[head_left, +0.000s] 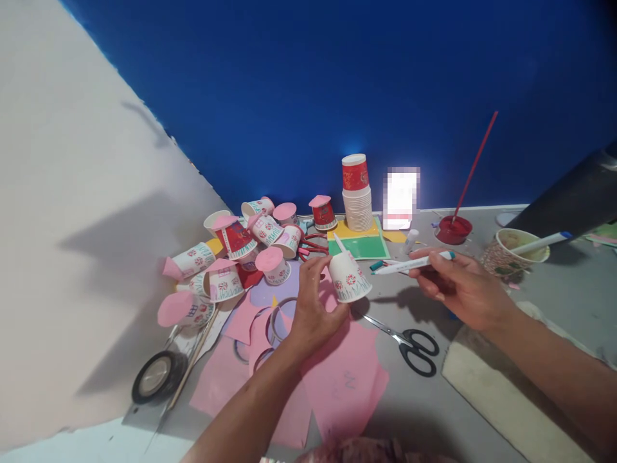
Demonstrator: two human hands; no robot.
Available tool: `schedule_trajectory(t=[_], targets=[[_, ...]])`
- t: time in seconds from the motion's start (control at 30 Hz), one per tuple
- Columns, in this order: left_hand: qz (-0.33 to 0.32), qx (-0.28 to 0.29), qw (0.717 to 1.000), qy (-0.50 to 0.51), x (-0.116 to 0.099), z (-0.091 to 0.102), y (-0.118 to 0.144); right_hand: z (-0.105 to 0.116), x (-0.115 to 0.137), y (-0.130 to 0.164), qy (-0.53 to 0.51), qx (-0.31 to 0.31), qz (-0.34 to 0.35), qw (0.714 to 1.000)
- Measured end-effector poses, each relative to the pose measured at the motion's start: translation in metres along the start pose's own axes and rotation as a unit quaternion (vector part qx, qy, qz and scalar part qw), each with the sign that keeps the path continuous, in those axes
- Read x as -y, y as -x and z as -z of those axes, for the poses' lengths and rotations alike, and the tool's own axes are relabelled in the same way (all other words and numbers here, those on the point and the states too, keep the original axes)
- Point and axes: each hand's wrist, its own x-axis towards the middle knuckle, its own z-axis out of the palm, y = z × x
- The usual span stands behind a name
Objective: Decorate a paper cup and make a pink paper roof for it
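Note:
My left hand (315,308) grips a white paper cup (349,278), held upside down with its wide rim at the bottom. Red-pink flower drawings and teal grass strokes mark the side of this cup. My right hand (457,283) pinches a white felt-tip pen (409,264) with a teal end, its tip pointing left toward the cup and a little apart from it. Below the cup lie black-handled scissors (409,344) with their blades toward my left hand. Pink paper sheets (347,386) spread under my left forearm.
Several decorated paper cups with pink paper tops (224,281) crowd the left side. A cup stack (357,209) stands by the blue wall. Black tape (159,377) lies at left; a red pot (453,231) with a stick and a patterned cup (506,257) with a pen stand at right.

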Motion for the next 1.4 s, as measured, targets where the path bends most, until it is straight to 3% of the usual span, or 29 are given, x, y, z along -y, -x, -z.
schedule_trajectory(t=[0.27,0.4,0.6,0.8,1.03,1.13,1.27,1.4], targets=[[0.010,0.032,0.999,0.037,-0.007,-0.001,0.003,-0.007,0.002,0.018,0.085,-0.040,0.100,0.991],[0.084,0.053,0.986,0.137,-0.009,0.001,0.002,-0.005,0.001,0.020,0.102,-0.023,0.137,0.985],[0.234,0.101,0.868,0.427,-0.010,-0.003,-0.001,-0.006,0.000,0.021,0.180,-0.001,0.192,0.965],[0.261,0.153,0.823,0.480,-0.014,-0.004,0.002,-0.003,-0.009,0.020,0.286,0.107,0.166,0.938],[0.234,0.195,0.845,0.440,-0.016,-0.007,0.005,-0.002,-0.014,0.019,0.371,0.129,0.173,0.903],[0.178,0.191,0.884,0.387,-0.016,-0.003,0.004,-0.002,-0.011,0.016,0.428,0.124,0.217,0.868],[0.094,0.173,0.954,0.224,-0.015,0.005,0.003,-0.002,-0.010,0.012,0.493,0.138,0.283,0.811],[0.038,0.186,0.973,0.131,-0.014,0.005,0.004,-0.003,-0.014,0.011,0.517,0.167,0.323,0.775]])
